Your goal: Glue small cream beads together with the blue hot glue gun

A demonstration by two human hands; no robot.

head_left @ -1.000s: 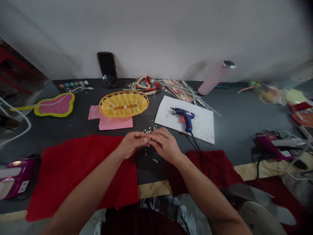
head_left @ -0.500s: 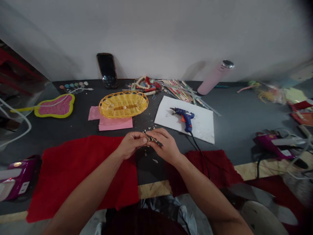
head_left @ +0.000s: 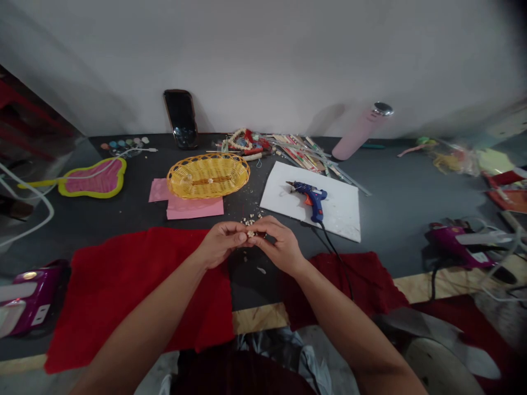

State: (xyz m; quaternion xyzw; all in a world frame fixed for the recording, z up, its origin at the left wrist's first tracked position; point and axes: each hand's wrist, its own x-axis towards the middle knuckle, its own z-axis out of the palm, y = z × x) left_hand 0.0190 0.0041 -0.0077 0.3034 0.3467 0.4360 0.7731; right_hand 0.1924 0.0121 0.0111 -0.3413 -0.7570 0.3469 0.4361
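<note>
My left hand (head_left: 222, 242) and my right hand (head_left: 280, 244) meet fingertip to fingertip over the dark table. Both are closed in a pinch around a small cream-coloured cluster (head_left: 251, 234), which looks a little like a flower; the fingers cover part of it. Just beyond the fingertips, several tiny cream pieces (head_left: 252, 216) lie scattered on the table. A small pale sliver (head_left: 261, 270) rests nearer to me, below the hands.
A yellow woven basket (head_left: 208, 164) sits on pink sheets (head_left: 193, 208). A blue glue gun (head_left: 315, 200) lies on a white board (head_left: 346, 211), its cord trailing toward me. Red cloth (head_left: 144, 285) spreads at left. A phone (head_left: 180, 118) and pink bottle (head_left: 362, 129) lean against the wall.
The fingers of my right hand have shifted and now pinch beside the left fingertips. The strung-out row of cream bits between the hands now shows as one compact cluster.
</note>
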